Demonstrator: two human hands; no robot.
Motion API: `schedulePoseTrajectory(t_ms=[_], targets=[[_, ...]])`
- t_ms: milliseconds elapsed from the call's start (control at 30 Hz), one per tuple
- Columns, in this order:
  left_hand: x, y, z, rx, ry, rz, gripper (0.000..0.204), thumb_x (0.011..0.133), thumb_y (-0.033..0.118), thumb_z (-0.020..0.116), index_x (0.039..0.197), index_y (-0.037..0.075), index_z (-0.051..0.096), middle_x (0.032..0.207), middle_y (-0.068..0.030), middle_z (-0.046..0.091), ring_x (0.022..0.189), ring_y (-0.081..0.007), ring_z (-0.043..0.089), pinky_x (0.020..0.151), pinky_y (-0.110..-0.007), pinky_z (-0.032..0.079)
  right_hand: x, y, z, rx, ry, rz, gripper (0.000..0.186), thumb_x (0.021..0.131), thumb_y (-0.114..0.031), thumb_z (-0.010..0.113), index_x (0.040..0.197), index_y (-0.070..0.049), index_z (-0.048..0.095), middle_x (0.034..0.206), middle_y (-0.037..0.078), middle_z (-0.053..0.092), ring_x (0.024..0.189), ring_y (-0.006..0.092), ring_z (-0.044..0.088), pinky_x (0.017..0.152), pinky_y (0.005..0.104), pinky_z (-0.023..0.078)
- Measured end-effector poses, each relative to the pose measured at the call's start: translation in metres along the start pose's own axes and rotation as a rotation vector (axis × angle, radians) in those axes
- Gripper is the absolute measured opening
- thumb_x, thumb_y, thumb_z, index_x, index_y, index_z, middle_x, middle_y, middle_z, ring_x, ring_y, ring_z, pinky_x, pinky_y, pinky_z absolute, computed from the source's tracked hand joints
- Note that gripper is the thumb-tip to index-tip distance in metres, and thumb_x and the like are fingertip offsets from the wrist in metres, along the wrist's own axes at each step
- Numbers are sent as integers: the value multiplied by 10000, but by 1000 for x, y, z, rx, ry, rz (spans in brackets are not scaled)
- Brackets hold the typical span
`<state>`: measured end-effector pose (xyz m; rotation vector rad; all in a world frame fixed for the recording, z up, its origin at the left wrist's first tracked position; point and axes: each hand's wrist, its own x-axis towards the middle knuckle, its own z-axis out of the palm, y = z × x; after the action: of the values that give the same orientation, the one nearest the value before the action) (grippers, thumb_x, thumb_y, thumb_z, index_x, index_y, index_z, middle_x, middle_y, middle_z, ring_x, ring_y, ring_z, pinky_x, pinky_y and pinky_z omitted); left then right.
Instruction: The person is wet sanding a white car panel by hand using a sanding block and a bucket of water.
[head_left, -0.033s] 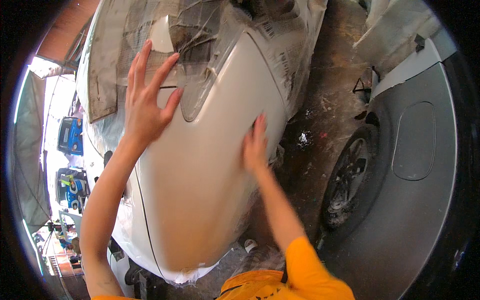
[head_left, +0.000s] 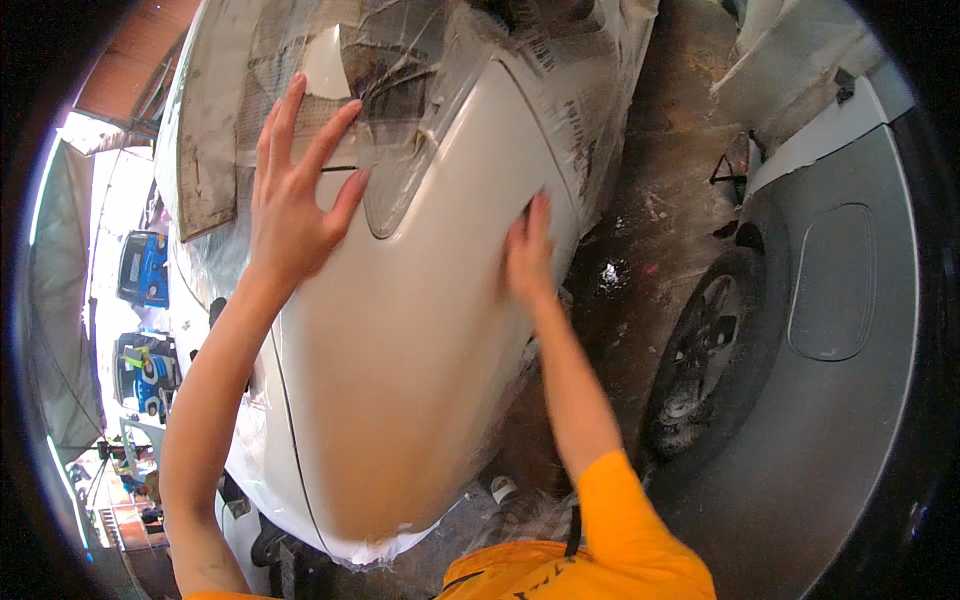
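Observation:
A white car body panel (head_left: pixel 400 330) fills the middle, with a dull, tan-tinged lower part. My left hand (head_left: pixel 293 200) rests open on its upper left, fingers spread toward film-covered glass (head_left: pixel 405 140). On the panel's right side lies my right hand (head_left: pixel 528 255), slightly blurred, its fingers pressed together against the surface. A small dark edge shows between its thumb and fingers; what it is I cannot make out. Clear film and printed paper masking (head_left: pixel 575 120) cover the car around the panel. Near my left fingertips, a white pointed piece (head_left: pixel 325 65) shows through the masking.
A dark grey car (head_left: pixel 800 440) with a dusty wheel (head_left: pixel 705 350) stands close on the right. Between the cars runs a wet, stained floor (head_left: pixel 625 310). Blue vehicles (head_left: pixel 145 268) are visible outside at the left. A black stand (head_left: pixel 735 170) sits on the floor at the far right.
My right hand has slid upward and slightly right along the panel. My left hand stays at nearly the same place.

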<state>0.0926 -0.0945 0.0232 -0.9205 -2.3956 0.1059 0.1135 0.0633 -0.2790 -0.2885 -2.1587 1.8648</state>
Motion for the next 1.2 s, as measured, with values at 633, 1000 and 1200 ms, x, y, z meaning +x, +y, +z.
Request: schedulePoseTrajectory(t_ms=[633,1000,1200], targets=[[-16,-13,0,40,-6,-12,603,835,240,741,1413,280,573,1630,-92,268,1462,-377,303,1172,-501,321,-179,-9,46,21,-163,-32,728,1000,-181,506,1619,-107,129,1692,137,72,1550,356,103,1192,652,92],[-24,-23,-6,56,-19,1,590,855,220,726,1423,259,574,1633,-124,268,1479,-364,296,1203,-489,269,32,-70,36,20,-2,273,755,1049,-506,260,1566,36,165,1659,234,108,1529,384,162,1165,666,173],[-14,-12,3,20,20,21,584,860,224,721,1424,264,573,1631,-125,276,1479,-364,298,1201,-488,270,81,-20,6,154,-50,476,744,1050,-500,253,1575,22,179,1665,209,128,1542,365,122,1203,583,172]])
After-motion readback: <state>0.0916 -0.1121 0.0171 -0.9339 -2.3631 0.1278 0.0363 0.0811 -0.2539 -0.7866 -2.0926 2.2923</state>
